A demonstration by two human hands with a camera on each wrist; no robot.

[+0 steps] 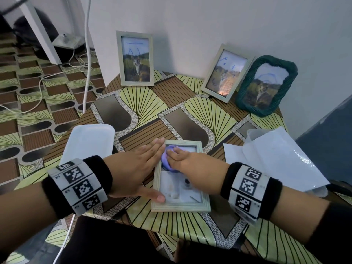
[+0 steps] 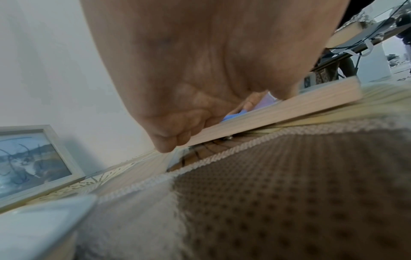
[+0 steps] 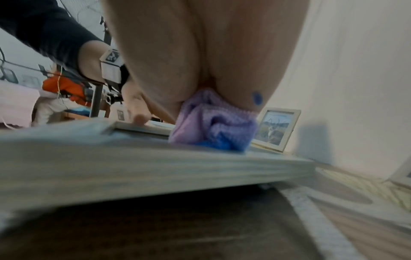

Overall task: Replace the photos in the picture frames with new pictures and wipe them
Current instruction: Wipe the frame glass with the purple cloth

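Cloth (image 1: 168,161) pressed on frame (image 1: 181,205) glass at lower center by flat right hand (image 1: 192,168), while spread left hand (image 1: 137,168) pins frame's edge to tabletop (image 1: 171,103) so it won't slide.

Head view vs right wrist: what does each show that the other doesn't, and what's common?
Head only: the green woven frame, the white tray, the clear plastic sheet, and the photo under the flat frame's glass.
Right wrist only: a blue mark on the right hand.
Both: the purple cloth pressed on the flat frame, steadied by the left hand.
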